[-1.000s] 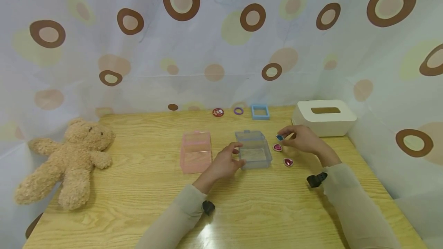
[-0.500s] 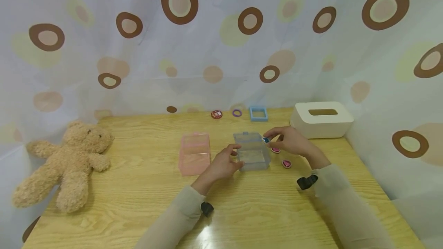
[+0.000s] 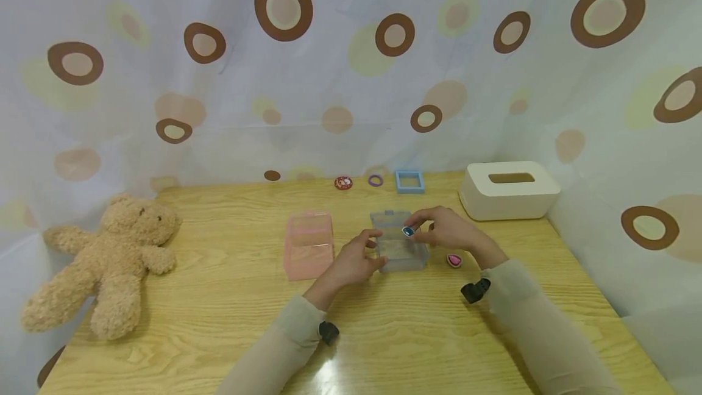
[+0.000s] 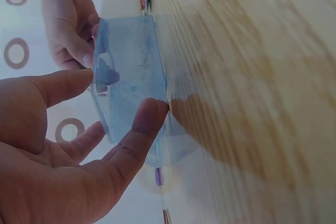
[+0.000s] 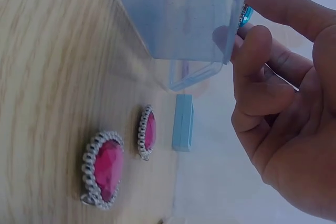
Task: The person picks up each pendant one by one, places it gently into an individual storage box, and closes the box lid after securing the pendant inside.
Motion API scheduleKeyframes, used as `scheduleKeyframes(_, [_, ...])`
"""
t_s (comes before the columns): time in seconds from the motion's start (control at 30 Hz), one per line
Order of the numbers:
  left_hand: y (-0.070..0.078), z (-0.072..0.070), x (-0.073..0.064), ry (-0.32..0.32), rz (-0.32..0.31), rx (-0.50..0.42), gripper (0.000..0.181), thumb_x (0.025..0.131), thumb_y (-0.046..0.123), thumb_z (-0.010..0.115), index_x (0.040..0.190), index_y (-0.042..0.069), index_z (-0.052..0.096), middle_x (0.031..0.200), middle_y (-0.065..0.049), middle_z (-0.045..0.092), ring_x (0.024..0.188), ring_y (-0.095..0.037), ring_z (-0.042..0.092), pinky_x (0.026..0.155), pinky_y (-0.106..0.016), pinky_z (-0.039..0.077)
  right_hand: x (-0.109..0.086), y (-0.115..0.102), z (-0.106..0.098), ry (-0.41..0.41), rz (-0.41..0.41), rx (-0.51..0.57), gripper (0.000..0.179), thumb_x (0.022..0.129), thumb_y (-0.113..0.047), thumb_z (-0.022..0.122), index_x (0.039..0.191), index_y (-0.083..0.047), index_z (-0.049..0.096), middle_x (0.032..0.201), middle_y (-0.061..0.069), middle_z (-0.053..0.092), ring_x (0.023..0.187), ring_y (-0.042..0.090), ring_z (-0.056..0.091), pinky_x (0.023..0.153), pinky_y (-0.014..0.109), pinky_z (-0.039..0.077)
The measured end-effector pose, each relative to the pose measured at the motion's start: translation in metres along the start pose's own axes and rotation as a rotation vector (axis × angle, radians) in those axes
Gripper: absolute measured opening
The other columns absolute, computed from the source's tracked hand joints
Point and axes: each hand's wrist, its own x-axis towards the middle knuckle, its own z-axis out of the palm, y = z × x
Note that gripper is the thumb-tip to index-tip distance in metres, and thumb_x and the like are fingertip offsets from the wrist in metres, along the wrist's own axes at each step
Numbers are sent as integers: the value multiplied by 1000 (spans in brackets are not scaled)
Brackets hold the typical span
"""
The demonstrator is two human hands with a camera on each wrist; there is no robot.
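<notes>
A clear blue plastic box (image 3: 403, 264) stands on the wooden table, its lid (image 3: 386, 219) tipped back. My left hand (image 3: 353, 261) holds the box's left side, thumb and fingertips set at its edges. Between the thumb and finger of my right hand (image 3: 446, 230) is a blue gem (image 3: 408, 231) with a silver beaded border, pinched over the box opening. In the right wrist view the blue gem (image 5: 245, 15) shows right at the box rim. Two pink gems with silver borders, a nearer one (image 5: 107, 171) and a farther one (image 5: 149, 132), lie on the table right of the box.
An open pink plastic box (image 3: 309, 270) is left of the blue one. Along the back are a red round badge (image 3: 343, 183), a purple ring (image 3: 375, 180) and a light-blue square frame (image 3: 409, 182). A white tissue box (image 3: 510, 200) and a teddy bear (image 3: 120, 255) flank the table.
My right hand has carried the blue gem leftward from beside the pink gems to over the clear box. The left hand has stayed on the box's side.
</notes>
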Motion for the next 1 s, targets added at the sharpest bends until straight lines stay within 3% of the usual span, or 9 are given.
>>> scheduleKeyframes(0.1, [-1, 0, -1, -18, -13, -19, 59, 96, 22, 67, 149, 11, 42, 138, -22, 57, 106, -32, 70, 84, -42, 56, 2, 1, 3, -25, 11, 21, 33, 93, -24, 71, 124, -14, 68, 115, 9, 69, 68, 19, 64, 62, 38, 56])
scheduleKeyframes(0.33, [-6, 1, -1, -20, -12, -21, 59, 96, 21, 67, 148, 10, 42, 138, -22, 56, 101, -30, 71, 83, -41, 57, 6, 2, 12, -37, -42, -77, 29, 92, -24, 71, 120, -20, 72, 114, -1, 72, 90, 16, 65, 73, 32, 52])
scheduleKeyframes(0.57, [-5, 2, -2, -26, -14, -19, 59, 97, 21, 66, 149, 10, 41, 139, -22, 55, 97, -28, 72, 79, -38, 57, 6, -1, 17, -56, -42, -141, 31, 92, -21, 71, 122, -15, 71, 113, 2, 72, 82, 16, 65, 65, 30, 48])
scheduleKeyframes(0.73, [-4, 1, -1, -17, -10, -9, 58, 97, 22, 66, 148, 10, 42, 138, -21, 56, 98, -28, 72, 82, -40, 57, 7, -3, 18, -57, -59, -197, 28, 90, -20, 73, 118, -17, 73, 112, 1, 74, 103, 22, 68, 76, 32, 55])
scheduleKeyframes(1.0, [-2, 0, 0, -13, -7, -6, 57, 97, 23, 66, 148, 12, 43, 137, -20, 57, 101, -30, 71, 83, -40, 56, 8, -5, 21, -64, -100, -241, 25, 86, -21, 78, 111, -19, 76, 112, 0, 75, 106, 23, 69, 89, 43, 56])
